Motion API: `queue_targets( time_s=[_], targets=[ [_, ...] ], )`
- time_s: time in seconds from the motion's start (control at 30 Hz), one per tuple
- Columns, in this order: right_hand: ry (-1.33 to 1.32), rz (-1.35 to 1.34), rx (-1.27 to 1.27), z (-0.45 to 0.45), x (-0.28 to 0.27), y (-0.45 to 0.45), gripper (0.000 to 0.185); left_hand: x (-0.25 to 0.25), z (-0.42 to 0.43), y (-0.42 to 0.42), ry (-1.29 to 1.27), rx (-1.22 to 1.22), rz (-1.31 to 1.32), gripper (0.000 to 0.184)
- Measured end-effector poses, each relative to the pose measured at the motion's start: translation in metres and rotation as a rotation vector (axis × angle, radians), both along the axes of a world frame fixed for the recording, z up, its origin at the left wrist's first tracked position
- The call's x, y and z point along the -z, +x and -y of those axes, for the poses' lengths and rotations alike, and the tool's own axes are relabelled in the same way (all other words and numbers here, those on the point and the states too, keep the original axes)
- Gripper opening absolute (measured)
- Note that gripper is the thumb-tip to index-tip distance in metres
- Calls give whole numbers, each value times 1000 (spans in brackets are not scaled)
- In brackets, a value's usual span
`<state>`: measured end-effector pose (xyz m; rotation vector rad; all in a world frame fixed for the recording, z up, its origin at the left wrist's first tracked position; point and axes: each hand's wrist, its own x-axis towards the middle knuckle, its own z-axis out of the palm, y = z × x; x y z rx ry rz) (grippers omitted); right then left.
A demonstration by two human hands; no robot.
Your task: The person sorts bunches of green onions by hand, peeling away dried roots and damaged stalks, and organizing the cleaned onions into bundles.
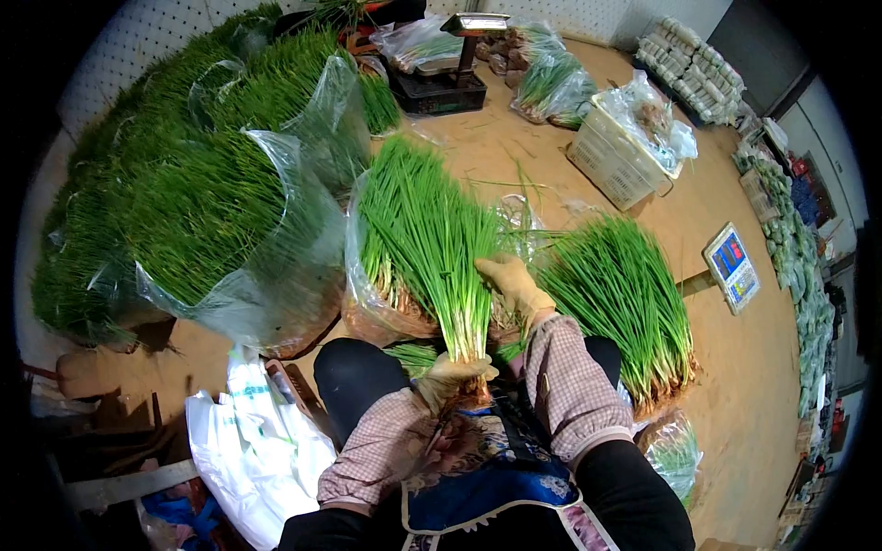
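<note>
A bunch of long green stalks (459, 266) with pale lower ends and brown roots stands between my knees. My left hand (452, 378), in a tan glove, is wrapped round its lower end just above the roots. My gloved right hand (514, 283) lies at the right side of the bunch, its fingers against the stalks; whether they grip any is hard to see. Behind the bunch, more stalks stand in a clear plastic bag (358, 275). A loose pile of green stalks (620, 303) lies to the right, roots toward me.
Large plastic bags of greens (211, 211) fill the left. A scale (441, 87) stands at the back, a white crate (616, 151) at back right. A blue-and-white card (732, 268) is farther right. White plastic bags (257, 450) lie at front left.
</note>
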<state>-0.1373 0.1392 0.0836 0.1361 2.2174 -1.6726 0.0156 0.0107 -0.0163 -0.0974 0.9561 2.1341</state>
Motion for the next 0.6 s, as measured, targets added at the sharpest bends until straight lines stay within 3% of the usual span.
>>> queue_targets(
  time_s=[0.07, 0.13, 0.17, 0.37, 0.43, 0.47, 0.53, 0.6],
  targets=[
    [-219, 59, 25, 3, -7, 2, 24, -7, 3, 1, 67, -130, 70, 29],
    [-299, 92, 96, 3, -14, 11, 18, -15, 16, 3, -71, 36, -262, 38],
    [-299, 50, 92, 3, -20, 18, 17, -6, 15, 3, 130, -22, -89, 38],
    [-193, -255, -6, -4, -30, 46, 17, -42, 16, 5, 45, -82, 20, 42],
    [128, -391, -284, -5, -40, 60, 18, -57, 17, 5, 12, -80, 85, 41],
    [129, -389, -285, -4, -47, 69, 18, -65, 19, 6, 14, -81, 91, 41],
    [383, -565, -618, -1, -58, 86, 19, -63, 18, 6, 17, -83, 98, 41],
    [338, -560, -675, 0, -61, 96, 20, -44, 14, 6, 254, -119, -50, 41]
  ],
)
